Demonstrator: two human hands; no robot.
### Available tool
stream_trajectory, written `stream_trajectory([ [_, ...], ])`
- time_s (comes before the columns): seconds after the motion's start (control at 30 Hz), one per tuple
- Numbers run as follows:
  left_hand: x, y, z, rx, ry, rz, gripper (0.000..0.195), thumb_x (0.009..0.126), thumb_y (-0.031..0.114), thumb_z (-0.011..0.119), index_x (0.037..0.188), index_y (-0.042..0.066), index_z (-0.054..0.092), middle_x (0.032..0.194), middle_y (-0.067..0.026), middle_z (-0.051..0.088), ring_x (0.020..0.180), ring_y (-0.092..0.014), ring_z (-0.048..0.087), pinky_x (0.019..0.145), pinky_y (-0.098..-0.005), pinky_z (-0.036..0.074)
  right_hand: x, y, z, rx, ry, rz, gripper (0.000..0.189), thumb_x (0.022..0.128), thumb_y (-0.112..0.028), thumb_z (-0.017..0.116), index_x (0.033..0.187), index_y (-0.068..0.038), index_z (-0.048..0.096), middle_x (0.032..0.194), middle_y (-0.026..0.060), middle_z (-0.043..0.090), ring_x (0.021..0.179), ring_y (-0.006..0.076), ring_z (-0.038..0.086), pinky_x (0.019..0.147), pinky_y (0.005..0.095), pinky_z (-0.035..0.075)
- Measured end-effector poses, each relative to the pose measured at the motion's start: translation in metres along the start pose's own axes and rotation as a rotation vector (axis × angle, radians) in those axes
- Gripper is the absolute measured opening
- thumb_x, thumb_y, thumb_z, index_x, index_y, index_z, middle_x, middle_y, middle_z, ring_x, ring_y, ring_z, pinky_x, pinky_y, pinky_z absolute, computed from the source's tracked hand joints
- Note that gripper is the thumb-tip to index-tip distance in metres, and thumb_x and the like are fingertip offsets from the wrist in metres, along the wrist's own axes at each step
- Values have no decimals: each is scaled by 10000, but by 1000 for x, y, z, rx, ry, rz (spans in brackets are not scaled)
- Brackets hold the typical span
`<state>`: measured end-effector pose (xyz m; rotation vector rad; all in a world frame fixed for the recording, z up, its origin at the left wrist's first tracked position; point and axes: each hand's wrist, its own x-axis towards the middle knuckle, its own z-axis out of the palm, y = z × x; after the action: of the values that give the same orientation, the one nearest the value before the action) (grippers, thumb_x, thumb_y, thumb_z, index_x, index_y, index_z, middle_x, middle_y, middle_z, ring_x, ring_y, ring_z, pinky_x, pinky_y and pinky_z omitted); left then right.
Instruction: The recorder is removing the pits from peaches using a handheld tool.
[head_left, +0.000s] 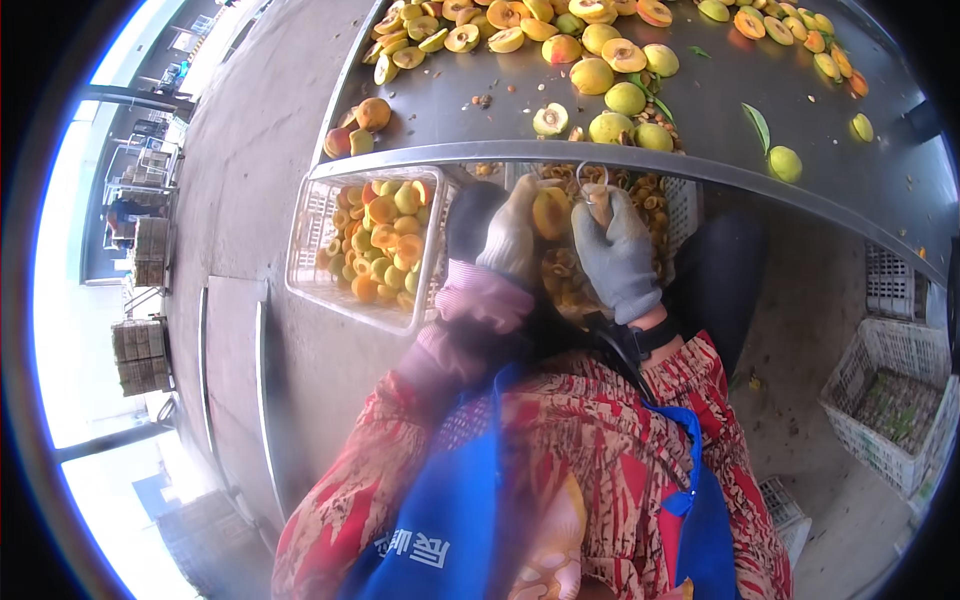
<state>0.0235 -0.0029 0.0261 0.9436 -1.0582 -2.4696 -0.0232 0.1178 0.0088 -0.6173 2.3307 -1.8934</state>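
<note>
My left hand (511, 229), in a whitish knit glove, holds a halved yellow peach (551, 213), its cut face towards the camera. Close on its right, my right hand (615, 244), in a grey glove, grips the wooden handle (598, 201) of a tool with a metal wire loop (592, 174) at its top. Both hands are just below the front rim of a metal table (480, 154). Whole and halved peaches (592, 76) lie on the table, some with leaves beside them. Beneath my hands, a crate holds many small brownish fruit pieces (646, 202).
A white plastic crate (426, 255) of halved peaches (384, 232) stands left of my knees. Another crate (885, 450) with green scraps stands on the floor at right. Stacked crates (140, 356) are at far left. The table's raised metal rim (750, 187) runs before me.
</note>
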Motion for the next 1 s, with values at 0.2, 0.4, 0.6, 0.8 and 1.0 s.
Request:
stream_trajectory([
  [0.2, 12, -13, -10, 73, -227, -177, 360, 986, 313, 455, 1163, 10, 537, 1022, -102, 617, 899, -195, 604, 784, -316, 503, 13, 3, 4, -120, -123, -302, 311, 824, -88, 625, 1131, -104, 574, 1020, 132, 645, 924, 350, 629, 783, 401, 515],
  [0.4, 20, -21, -11, -27, -85, -60, 320, 981, 276, 474, 1169, 23, 532, 989, -106, 603, 885, -195, 606, 780, -317, 511, 6, 6, 10, -118, -130, -405, 296, 818, -48, 614, 1107, -96, 574, 989, 128, 644, 902, 350, 624, 773, 389, 510],
  [0.6, 40, -7, -2, -221, -31, -193, 486, 964, 446, 439, 1123, -2, 539, 995, -143, 610, 884, -251, 625, 752, -398, 548, -32, 15, 10, 178, -391, 186, 226, 847, -105, 593, 1061, -45, 553, 969, 185, 635, 892, 353, 625, 773, 389, 488],
  [0.8, 51, -20, -27, -15, -49, -104, 526, 956, 460, 447, 1093, -37, 554, 907, -175, 621, 782, -271, 615, 694, -367, 523, -10, -1, 1, 27, -428, 432, 312, 897, -276, 536, 1063, -12, 518, 915, 254, 621, 876, 399, 605, 782, 428, 457],
  [1.0, 42, -15, -8, -41, 18, -157, 563, 945, 493, 447, 1006, -51, 577, 792, -158, 615, 691, -241, 587, 641, -326, 494, -7, 2, 0, 162, -428, 435, 315, 908, -297, 530, 1009, 1, 539, 858, 217, 623, 828, 328, 620, 754, 385, 465],
])
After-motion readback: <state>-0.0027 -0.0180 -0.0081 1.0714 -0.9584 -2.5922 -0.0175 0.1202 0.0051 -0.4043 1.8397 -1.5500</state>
